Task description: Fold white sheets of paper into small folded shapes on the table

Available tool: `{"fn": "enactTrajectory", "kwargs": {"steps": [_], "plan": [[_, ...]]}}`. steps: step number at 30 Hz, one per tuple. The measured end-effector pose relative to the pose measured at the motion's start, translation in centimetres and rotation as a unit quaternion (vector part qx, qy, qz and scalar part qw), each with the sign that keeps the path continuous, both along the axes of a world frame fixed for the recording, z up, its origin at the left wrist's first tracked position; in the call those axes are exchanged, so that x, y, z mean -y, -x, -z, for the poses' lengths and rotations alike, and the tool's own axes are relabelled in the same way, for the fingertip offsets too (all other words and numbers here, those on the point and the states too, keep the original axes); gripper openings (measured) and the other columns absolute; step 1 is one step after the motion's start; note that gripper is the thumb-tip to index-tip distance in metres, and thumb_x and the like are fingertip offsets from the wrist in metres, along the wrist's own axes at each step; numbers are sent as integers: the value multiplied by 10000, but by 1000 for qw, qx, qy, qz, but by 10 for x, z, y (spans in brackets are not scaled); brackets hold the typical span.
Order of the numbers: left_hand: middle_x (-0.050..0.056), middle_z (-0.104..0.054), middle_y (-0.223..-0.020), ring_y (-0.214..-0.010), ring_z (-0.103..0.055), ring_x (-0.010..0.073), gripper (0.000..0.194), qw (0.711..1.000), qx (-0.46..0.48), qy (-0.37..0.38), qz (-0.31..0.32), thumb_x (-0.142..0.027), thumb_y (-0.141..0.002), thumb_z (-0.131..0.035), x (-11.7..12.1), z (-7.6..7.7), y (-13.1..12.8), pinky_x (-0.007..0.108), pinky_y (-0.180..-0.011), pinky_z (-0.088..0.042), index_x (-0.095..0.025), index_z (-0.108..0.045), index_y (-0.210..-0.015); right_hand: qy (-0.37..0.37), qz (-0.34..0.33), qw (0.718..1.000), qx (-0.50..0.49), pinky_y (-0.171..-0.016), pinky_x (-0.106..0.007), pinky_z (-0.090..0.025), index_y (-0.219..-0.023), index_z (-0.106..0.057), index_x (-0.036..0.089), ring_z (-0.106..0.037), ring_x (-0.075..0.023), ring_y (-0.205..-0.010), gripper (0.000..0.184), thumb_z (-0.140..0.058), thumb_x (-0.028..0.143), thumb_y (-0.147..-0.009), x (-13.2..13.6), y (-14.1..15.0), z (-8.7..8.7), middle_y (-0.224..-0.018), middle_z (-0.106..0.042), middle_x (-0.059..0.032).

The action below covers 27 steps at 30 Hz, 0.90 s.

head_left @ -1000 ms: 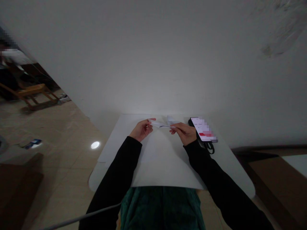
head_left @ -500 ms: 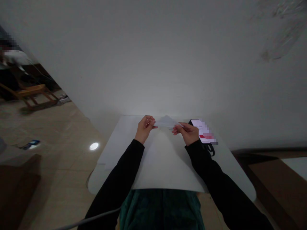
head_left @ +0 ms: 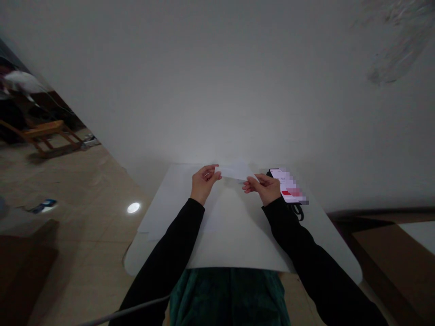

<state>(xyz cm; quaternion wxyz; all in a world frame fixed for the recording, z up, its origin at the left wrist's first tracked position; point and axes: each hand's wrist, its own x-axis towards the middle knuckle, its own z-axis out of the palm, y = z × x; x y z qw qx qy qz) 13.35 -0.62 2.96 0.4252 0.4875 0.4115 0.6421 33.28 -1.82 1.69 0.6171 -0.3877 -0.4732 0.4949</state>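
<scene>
Noted, left to right: the left grip [head_left: 205, 179] is closed on one end of a folded white paper [head_left: 235, 171], held long axis crosswise above the surface [head_left: 142, 253] near its far edge; the right grip [head_left: 261, 189] pinches the other end, just beside a smartphone [head_left: 287, 185].

A white wall [head_left: 217, 81] rises above a beige tiled floor [head_left: 84, 231], with a wooden chair [head_left: 44, 131] far left.
</scene>
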Motion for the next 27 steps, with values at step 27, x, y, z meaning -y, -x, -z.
{"fn": "enactTrajectory", "kwargs": {"steps": [27], "plan": [[35,-698,-683,-607,-676,150,330,995,-55,39,80,-292,-649,-792,-4,9,8,243,-587,-515,-127,-663,-904,27,-44,999,15,-499,-309,-603,-725,-605,150,-682,-192,-505,365,-805,438,-625,-5,-5,7,-611,-708,-54]]}}
